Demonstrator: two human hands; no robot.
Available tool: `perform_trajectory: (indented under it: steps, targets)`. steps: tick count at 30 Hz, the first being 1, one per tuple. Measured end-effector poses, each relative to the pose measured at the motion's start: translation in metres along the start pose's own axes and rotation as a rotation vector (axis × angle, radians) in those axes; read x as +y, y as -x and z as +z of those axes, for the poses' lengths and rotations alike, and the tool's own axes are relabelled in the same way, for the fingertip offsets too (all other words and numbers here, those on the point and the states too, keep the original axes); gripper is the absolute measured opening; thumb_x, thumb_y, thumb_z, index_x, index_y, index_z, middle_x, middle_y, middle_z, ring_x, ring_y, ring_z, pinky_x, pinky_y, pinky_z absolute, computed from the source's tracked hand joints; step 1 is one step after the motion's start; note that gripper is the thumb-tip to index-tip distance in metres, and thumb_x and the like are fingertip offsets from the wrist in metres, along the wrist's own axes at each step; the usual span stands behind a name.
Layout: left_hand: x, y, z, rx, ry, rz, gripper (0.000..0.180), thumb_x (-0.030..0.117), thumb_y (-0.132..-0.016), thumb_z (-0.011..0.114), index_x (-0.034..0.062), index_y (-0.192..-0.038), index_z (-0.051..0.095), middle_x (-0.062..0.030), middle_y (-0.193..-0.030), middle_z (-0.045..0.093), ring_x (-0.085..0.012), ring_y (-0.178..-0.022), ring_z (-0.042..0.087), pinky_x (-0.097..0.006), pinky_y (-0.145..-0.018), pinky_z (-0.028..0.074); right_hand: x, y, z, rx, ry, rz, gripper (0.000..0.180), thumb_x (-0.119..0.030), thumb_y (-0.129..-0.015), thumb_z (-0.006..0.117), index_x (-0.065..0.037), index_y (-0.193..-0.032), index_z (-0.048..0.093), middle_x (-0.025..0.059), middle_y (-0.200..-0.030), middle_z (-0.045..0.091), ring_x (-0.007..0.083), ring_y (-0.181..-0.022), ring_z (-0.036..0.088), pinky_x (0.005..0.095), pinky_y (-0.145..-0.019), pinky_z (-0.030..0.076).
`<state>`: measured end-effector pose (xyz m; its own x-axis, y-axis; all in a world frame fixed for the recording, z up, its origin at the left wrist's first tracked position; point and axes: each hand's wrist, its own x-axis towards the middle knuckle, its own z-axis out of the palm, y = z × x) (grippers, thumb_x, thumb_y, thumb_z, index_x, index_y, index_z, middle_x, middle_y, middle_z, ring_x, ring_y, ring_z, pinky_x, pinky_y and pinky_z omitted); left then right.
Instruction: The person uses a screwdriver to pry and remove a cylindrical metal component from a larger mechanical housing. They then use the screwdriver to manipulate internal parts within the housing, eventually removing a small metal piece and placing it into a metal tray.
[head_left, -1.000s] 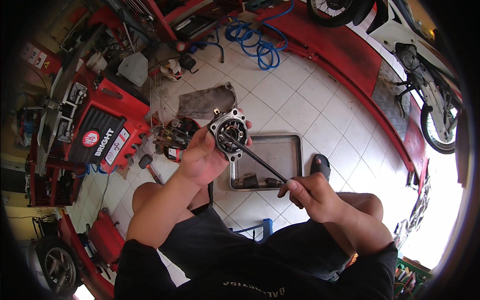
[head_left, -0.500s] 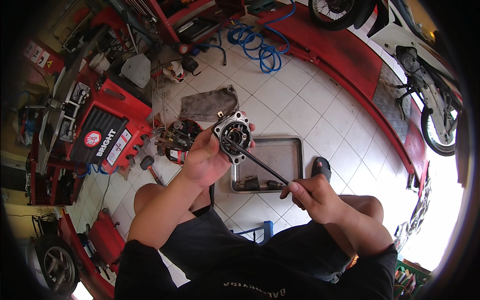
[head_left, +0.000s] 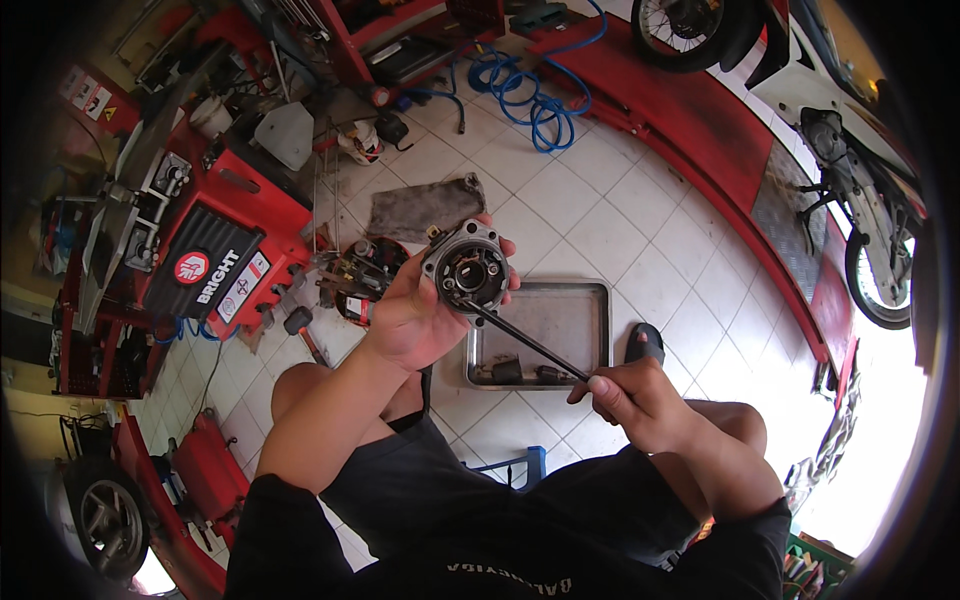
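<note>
Round metal engine housing (head_left: 468,268), grey, open centre bore, lobed rim with bolt ears: held up in front of the chest in the left hand (head_left: 420,320), palm under the near edge, fingers (head_left: 500,270) wrapped round the far rim and clenched on it. Long dark rod tool (head_left: 525,342), slim and straight: tip seated at the lower edge of the housing's bore, shaft slanting down toward the right hand (head_left: 635,400), whose fingers (head_left: 598,385) pinch the handle end, closed on it. Shallow steel tray (head_left: 545,335), rectangular, raised rim: lying on the tiled floor (head_left: 590,210) directly below the tool, two small dark parts against its near wall, rest of its bottom bare. Grey rag (head_left: 420,207): flat on the tiles just beyond the housing, edges ragged. Cluster of dark engine parts (head_left: 355,275): on the floor to the left of the left hand, close to it. Red machine cabinet (head_left: 215,255): farther left, closing that side. Blue coiled hose (head_left: 530,95): at the far edge of the tiles, beside a long red ramp (head_left: 700,140) running along the right side. Black sandal (head_left: 645,343): just right of the tray. Open tiles between tray, rag and ramp; knees bent either side, crowding the near space.
</note>
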<state>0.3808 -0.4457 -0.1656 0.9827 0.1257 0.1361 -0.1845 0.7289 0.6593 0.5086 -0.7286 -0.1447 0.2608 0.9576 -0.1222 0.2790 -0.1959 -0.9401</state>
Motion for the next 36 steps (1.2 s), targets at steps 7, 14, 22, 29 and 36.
perform_trajectory:
  steps: [7,14,22,29,36]
  targets:
    - [0.006,0.001,-0.001,-0.034,0.117,-0.035,0.101,0.038,-0.082,0.087,0.0055,-0.157,0.027,-0.0176,-0.143,0.051,-0.0367,-0.126,0.055,-0.043,-0.1,0.053,-0.004,0.002,-0.003,0.046,-0.142,0.046,0.049,-0.034,-0.113,0.045,0.005,-0.102,0.073,0.0042,-0.063,0.056,0.0154,-0.059,0.053,0.0319,-0.062,0.047]
    - [0.001,0.003,-0.009,-0.136,0.243,0.005,0.093,0.036,-0.09,0.078,0.0002,-0.158,0.026,-0.0231,-0.148,0.049,-0.0398,-0.13,0.056,-0.046,-0.108,0.051,-0.006,0.0,-0.003,0.064,-0.164,0.087,0.048,-0.034,-0.112,0.047,0.006,-0.104,0.072,0.0056,-0.069,0.06,0.0145,-0.064,0.055,0.0306,-0.063,0.048]
    - [0.005,0.008,-0.004,0.014,0.191,-0.015,0.099,0.044,-0.087,0.081,0.003,-0.158,0.026,-0.0183,-0.143,0.051,-0.0347,-0.127,0.056,-0.041,-0.105,0.053,-0.012,0.0,-0.001,0.095,-0.01,0.119,0.04,-0.033,-0.11,0.053,0.002,-0.108,0.073,0.0069,-0.069,0.066,0.0159,-0.063,0.064,0.0306,-0.062,0.051]
    - [0.0,0.01,-0.008,0.067,-0.049,0.053,0.096,0.04,-0.084,0.084,0.0033,-0.156,0.032,-0.0174,-0.144,0.05,-0.0353,-0.126,0.057,-0.041,-0.106,0.047,-0.01,0.0,0.001,0.117,0.068,0.118,0.036,-0.031,-0.108,0.056,0.001,-0.104,0.072,0.0094,-0.071,0.07,0.0209,-0.063,0.069,0.0333,-0.061,0.052]
    - [0.0,0.009,0.0,0.023,-0.041,0.068,0.095,0.035,-0.083,0.086,0.0061,-0.157,0.033,-0.016,-0.148,0.049,-0.037,-0.126,0.055,-0.043,-0.107,0.046,-0.01,0.001,0.001,0.12,0.132,0.121,0.032,-0.029,-0.107,0.058,-0.001,-0.101,0.071,0.0105,-0.071,0.069,0.0261,-0.063,0.069,0.0371,-0.06,0.051]
